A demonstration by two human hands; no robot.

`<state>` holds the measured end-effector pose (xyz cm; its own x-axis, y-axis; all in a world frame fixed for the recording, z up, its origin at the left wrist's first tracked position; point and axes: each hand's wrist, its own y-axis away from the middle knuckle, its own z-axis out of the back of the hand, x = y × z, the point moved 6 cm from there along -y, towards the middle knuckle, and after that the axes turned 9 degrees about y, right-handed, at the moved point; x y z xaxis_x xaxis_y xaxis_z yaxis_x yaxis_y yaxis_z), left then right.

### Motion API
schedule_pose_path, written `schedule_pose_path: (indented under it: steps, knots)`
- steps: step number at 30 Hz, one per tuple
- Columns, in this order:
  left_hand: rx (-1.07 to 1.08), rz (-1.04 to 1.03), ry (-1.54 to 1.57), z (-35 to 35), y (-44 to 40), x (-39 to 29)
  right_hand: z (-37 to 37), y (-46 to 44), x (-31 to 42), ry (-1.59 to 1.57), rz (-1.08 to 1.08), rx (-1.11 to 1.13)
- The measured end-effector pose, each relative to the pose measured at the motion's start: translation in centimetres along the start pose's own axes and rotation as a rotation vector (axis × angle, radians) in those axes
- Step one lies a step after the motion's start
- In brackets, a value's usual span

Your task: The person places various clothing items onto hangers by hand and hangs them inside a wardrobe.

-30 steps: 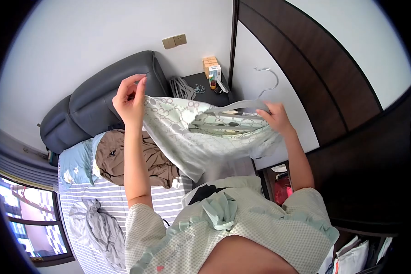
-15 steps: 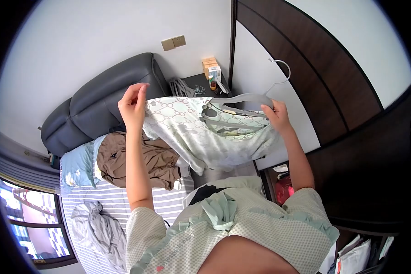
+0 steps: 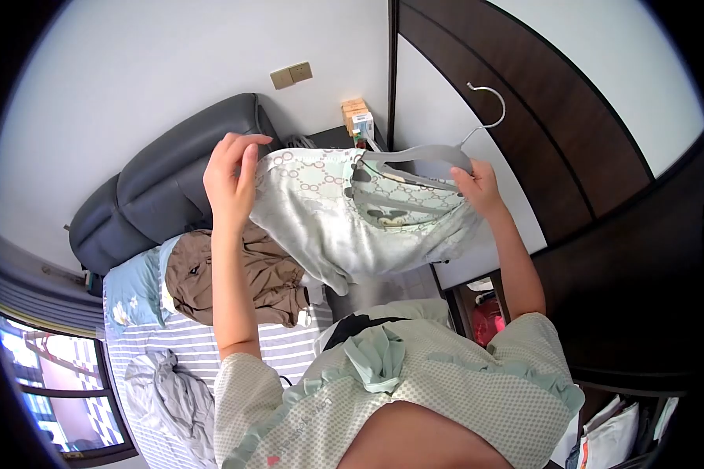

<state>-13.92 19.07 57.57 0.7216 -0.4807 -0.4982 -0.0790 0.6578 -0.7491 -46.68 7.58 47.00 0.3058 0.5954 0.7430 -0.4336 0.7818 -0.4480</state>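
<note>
A pale green patterned shirt (image 3: 313, 211) hangs stretched between my hands, with a grey hanger (image 3: 426, 156) partly inside its neck opening. The hanger's metal hook points up to the right. My right hand (image 3: 479, 187) grips the hanger near its middle, below the hook. At the shirt's left shoulder, my left hand (image 3: 235, 176) has its fingers apart beside the fabric. The hanger's left end is hidden inside the shirt.
Brown clothing (image 3: 235, 277) and a grey garment (image 3: 168, 395) lie on the striped bed (image 3: 278, 356) at the left. Behind stand a dark headboard (image 3: 180, 156) and a nightstand with boxes (image 3: 357, 117). A dark wardrobe (image 3: 618, 289) is at the right.
The hanger and its hook have moved up and right, and the shirt's neck opening shows more widely. My left hand's fingers have spread from a pinch at the shoulder.
</note>
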Motion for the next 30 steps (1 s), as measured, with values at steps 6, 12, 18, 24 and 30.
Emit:
schedule_pose_path:
  steps: [6, 12, 18, 24, 30]
  knots:
    - [0.262, -0.040, 0.072, -2.7, -0.1, -2.6, 0.6, -1.3, 1.8, 0.040, 0.063, 0.010]
    - [0.419, 0.038, 0.070, -5.2, 1.0, 0.4, 1.1, -4.2, 3.1, 0.364, 0.083, 0.083]
    - [0.210, 0.137, 0.215, -2.4, 3.3, 3.8, 5.2, -3.4, -5.2, 0.045, 0.020, -0.160]
    - [0.029, 0.312, 0.329, 1.2, 5.1, 7.4, 2.8, 0.6, -11.6, 0.031, -0.158, -0.242]
    - [0.064, 0.352, 0.342, 1.3, 5.7, 7.5, 6.6, 0.0, -7.2, 0.072, 0.006, -0.756]
